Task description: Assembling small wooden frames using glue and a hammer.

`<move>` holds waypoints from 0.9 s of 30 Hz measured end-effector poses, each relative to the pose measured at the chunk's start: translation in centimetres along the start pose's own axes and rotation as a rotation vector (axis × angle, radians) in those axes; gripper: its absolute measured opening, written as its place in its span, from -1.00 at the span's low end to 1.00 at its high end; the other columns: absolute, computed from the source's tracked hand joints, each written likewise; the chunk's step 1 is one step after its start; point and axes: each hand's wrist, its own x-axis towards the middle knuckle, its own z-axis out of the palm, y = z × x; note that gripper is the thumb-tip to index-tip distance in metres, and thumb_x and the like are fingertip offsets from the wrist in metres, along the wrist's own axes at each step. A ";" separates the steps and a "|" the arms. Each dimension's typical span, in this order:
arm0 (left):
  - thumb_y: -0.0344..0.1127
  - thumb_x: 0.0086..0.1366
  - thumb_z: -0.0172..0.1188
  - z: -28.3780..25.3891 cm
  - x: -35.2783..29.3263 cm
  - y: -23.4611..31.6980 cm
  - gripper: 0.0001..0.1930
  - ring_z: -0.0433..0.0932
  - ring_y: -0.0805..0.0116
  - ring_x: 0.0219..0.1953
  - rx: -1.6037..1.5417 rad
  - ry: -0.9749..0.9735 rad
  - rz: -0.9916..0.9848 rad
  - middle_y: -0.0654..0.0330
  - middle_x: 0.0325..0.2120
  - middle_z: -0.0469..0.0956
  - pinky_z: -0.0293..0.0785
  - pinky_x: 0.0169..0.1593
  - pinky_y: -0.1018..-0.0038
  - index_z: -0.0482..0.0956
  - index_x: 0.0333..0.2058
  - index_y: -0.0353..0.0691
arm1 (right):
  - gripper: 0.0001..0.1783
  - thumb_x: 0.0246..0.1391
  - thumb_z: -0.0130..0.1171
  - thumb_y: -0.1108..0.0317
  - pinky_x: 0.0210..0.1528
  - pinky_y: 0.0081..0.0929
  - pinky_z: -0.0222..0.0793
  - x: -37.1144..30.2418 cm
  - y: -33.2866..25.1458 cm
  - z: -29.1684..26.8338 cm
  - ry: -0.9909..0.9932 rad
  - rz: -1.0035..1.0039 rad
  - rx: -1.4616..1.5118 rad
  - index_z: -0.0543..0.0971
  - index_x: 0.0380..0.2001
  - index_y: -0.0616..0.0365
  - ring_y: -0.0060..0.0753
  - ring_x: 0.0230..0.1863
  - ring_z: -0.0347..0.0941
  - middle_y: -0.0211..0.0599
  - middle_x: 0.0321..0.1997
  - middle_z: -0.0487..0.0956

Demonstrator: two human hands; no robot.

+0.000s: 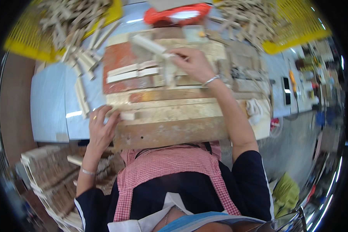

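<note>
My right hand [195, 65] reaches over the far part of the wooden work board [170, 133]. Its fingers are closed on the near end of a pale wooden strip [149, 44], which slants away to the left and is blurred. Near the board's left edge, my left hand [101, 129] pinches a short pale wooden block [127, 115] between thumb and fingers. Between the hands, two pale wooden strips [132, 73] lie side by side on a reddish patch of the board.
Yellow baskets [31, 44] [297, 38] heaped with wooden sticks stand at both far corners. Loose sticks [81, 94] spill onto the blue-white tabletop [48, 102]. A red plastic bag [176, 14] lies at the back, a white cloth [254, 110] at the right. Stacked wooden pieces [50, 170] stand lower left.
</note>
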 end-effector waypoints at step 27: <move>-0.33 0.07 0.09 5.3 6.9 -3.4 -0.85 0.43 0.29 -0.20 -0.054 0.229 0.118 0.18 -0.29 0.42 0.34 -0.12 0.39 0.41 -0.38 -0.22 | -0.83 0.09 0.12 0.42 -0.29 -0.61 0.29 6.3 -2.1 4.7 -0.332 -0.136 -0.235 0.64 -0.27 0.17 -0.55 -0.37 0.36 -0.38 -0.42 0.46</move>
